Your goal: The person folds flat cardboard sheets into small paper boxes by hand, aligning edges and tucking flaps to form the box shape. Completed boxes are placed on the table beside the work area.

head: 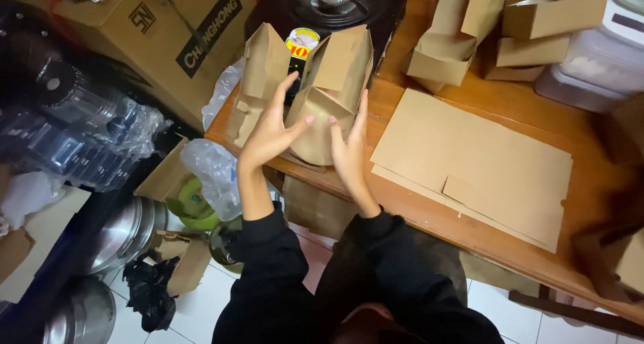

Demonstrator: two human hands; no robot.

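Both hands press flat against one partly folded brown cardboard box [329, 109] standing at the near-left edge of the wooden desk [429, 216]. The left hand [272, 129] lies open with fingers extended on the box's left face; the right hand [349, 143] lies open on its right face. Neither grip is closed: the box is steadied between the two palms, not clasped. A second folded box [258, 82] stands just beside the first, to its left, at the desk corner. To the right, a stack of flat cardboard blanks [476, 169] lies on the desk, near the front edge; bare wood shows between the blanks and the held box. Further back, several assembled boxes [469, 35] are piled; the exact count cannot be told. A yellow and red round can [302, 42] stands behind the two boxes, before a black gas burner [335, 2]. Off the desk's left edge sit a large brown carton [161, 42] with black lettering, clear plastic packs [80, 136], and two steel pots [127, 233] on the tiled floor [201, 304].
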